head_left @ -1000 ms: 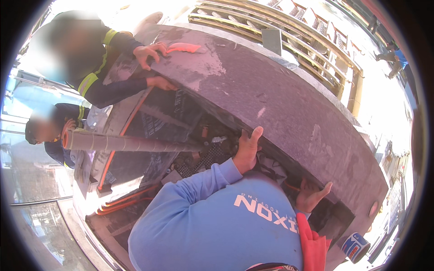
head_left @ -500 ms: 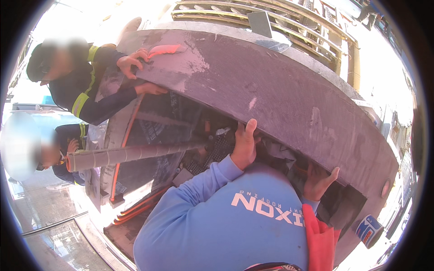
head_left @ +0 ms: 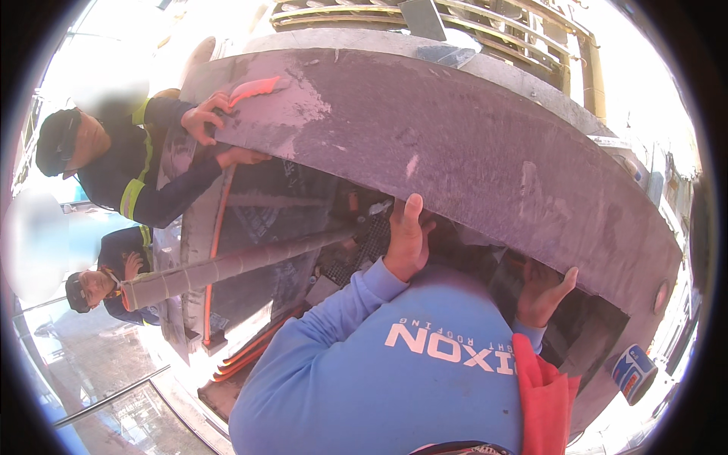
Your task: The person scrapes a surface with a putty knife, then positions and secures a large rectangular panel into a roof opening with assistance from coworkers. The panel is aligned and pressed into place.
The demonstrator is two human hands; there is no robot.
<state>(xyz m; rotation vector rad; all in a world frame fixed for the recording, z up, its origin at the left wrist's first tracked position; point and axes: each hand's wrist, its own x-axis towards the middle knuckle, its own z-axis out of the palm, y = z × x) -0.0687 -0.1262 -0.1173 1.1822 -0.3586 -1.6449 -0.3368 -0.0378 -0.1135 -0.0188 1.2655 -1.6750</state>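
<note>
A large curved slab or panel [head_left: 455, 152] with a dusty, purplish-grey face spans the view, its near edge over a dark hollow. My left hand [head_left: 407, 241] grips that edge near the middle, thumb up against the face and fingers partly hidden behind or beneath. Farther right, my right hand [head_left: 542, 294] holds the same edge, thumb raised and its fingers in shadow under the slab. At the far left, a co-worker in dark clothes with yellow bands has one hand [head_left: 201, 121] on the slab's top by an orange-red strip [head_left: 254, 89] and the other [head_left: 241, 156] at its lower edge.
A wrapped tube [head_left: 235, 271] slants out of the hollow on the left, near orange pipes [head_left: 250, 353]. A second person [head_left: 117, 265] stands at lower left. A blue-and-white can [head_left: 631, 374] is at right; a red cloth [head_left: 542, 398] hangs beside me. Wooden slats [head_left: 500, 38] lie behind.
The view has shifted slightly, so the co-workers and the tube appear lower. Both my hands keep their hold on the slab's edge. The co-worker's hands stay at the far left end.
</note>
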